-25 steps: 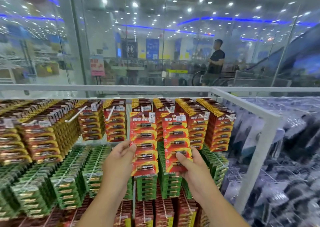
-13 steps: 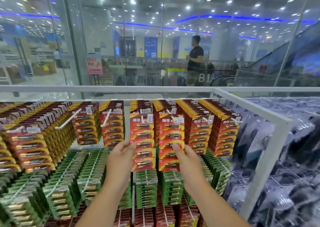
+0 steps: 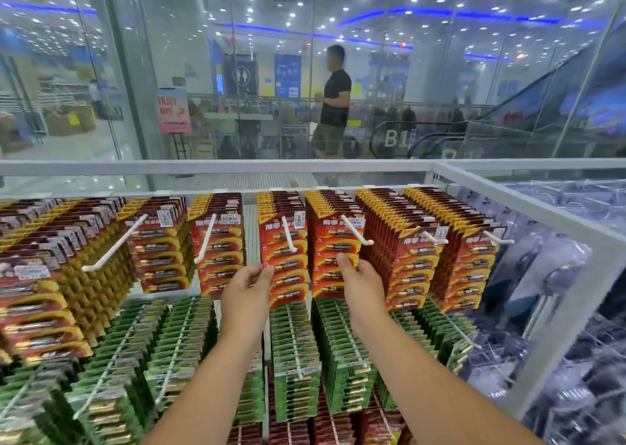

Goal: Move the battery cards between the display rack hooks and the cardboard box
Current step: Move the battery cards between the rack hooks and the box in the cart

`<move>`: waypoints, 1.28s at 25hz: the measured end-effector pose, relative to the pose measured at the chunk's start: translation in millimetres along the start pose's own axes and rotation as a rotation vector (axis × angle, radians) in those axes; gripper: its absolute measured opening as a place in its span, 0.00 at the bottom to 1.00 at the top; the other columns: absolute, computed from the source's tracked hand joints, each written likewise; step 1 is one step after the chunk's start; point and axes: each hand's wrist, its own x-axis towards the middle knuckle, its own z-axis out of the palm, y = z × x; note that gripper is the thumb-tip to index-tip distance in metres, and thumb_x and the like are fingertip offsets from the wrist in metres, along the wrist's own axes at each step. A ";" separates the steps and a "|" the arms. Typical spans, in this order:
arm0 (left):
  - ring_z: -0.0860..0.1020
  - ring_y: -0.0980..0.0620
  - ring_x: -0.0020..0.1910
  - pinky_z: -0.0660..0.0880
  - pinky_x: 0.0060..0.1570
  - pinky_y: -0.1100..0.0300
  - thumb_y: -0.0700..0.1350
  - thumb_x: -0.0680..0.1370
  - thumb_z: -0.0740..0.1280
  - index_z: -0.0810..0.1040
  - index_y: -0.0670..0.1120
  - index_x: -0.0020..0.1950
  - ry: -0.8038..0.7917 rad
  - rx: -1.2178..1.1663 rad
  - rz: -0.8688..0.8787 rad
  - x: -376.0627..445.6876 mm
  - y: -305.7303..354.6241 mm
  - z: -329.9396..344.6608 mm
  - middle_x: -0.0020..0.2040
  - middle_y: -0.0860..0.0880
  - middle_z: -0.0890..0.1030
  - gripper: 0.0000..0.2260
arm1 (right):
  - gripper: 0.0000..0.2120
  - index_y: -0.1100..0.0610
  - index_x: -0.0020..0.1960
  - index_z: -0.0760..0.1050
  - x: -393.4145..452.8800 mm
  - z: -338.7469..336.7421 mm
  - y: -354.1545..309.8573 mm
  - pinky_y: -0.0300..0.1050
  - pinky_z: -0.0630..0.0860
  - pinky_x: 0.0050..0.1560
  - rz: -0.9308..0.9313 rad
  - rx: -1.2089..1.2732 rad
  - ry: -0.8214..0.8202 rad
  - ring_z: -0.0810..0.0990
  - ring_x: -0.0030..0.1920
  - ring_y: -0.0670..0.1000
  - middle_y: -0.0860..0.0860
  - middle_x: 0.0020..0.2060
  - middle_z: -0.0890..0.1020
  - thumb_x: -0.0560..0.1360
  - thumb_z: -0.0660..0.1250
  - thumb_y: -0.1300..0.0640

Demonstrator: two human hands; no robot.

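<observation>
Two stacks of red battery cards hang on neighbouring white hooks in the top row of the display rack: the left stack (image 3: 286, 258) on one hook (image 3: 289, 236), the right stack (image 3: 333, 258) on the next hook (image 3: 355, 229). The left hand (image 3: 245, 292) pinches the left edge of the left stack between thumb and fingers. The right hand (image 3: 364, 283) holds the right stack near its lower right edge, thumb on the front, fingers curled behind. More red cards (image 3: 416, 258) fill the hooks on both sides, and green cards (image 3: 294, 360) hang in the row below. The rack's white frame (image 3: 508, 200) runs along the top and right. Beyond the glass, a person (image 3: 333, 102) in a dark shirt stands near an escalator.
</observation>
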 end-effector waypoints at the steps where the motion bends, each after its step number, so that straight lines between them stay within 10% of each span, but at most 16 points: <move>1: 0.82 0.48 0.59 0.79 0.63 0.45 0.55 0.81 0.69 0.81 0.56 0.56 0.012 0.022 0.004 1.3 -2.0 -0.7 0.57 0.54 0.84 0.06 | 0.13 0.50 0.56 0.80 1.6 -0.4 3.3 0.58 0.78 0.61 -0.019 -0.015 0.001 0.83 0.55 0.54 0.51 0.52 0.85 0.81 0.67 0.42; 17: 0.75 0.50 0.68 0.74 0.57 0.56 0.58 0.81 0.69 0.69 0.52 0.77 -0.232 0.205 0.058 -89.3 -30.3 14.3 0.73 0.53 0.73 0.26 | 0.31 0.48 0.80 0.64 -83.8 -88.8 38.4 0.50 0.71 0.69 0.100 -0.137 -0.021 0.72 0.71 0.51 0.46 0.75 0.70 0.81 0.68 0.41; 24: 0.77 0.53 0.58 0.73 0.55 0.54 0.58 0.81 0.69 0.73 0.53 0.71 -0.417 0.257 0.057 -154.4 -58.0 107.5 0.64 0.55 0.76 0.21 | 0.26 0.51 0.75 0.70 -126.2 -227.2 77.6 0.49 0.75 0.66 0.089 -0.103 0.203 0.77 0.67 0.50 0.46 0.70 0.75 0.81 0.67 0.42; 27: 0.79 0.64 0.45 0.71 0.40 0.69 0.50 0.81 0.71 0.75 0.47 0.66 -0.547 0.253 0.055 -199.4 -87.9 165.3 0.53 0.53 0.78 0.16 | 0.22 0.53 0.72 0.72 -148.6 -302.9 106.6 0.44 0.79 0.54 0.152 -0.072 0.349 0.80 0.59 0.48 0.47 0.64 0.79 0.82 0.67 0.45; 32: 0.77 0.59 0.44 0.70 0.45 0.68 0.47 0.78 0.74 0.78 0.45 0.63 -0.711 0.387 0.006 -280.8 -156.8 263.3 0.61 0.45 0.81 0.16 | 0.28 0.55 0.67 0.76 -185.7 -422.1 184.9 0.56 0.75 0.69 0.341 -0.006 0.604 0.80 0.64 0.55 0.55 0.64 0.81 0.75 0.73 0.39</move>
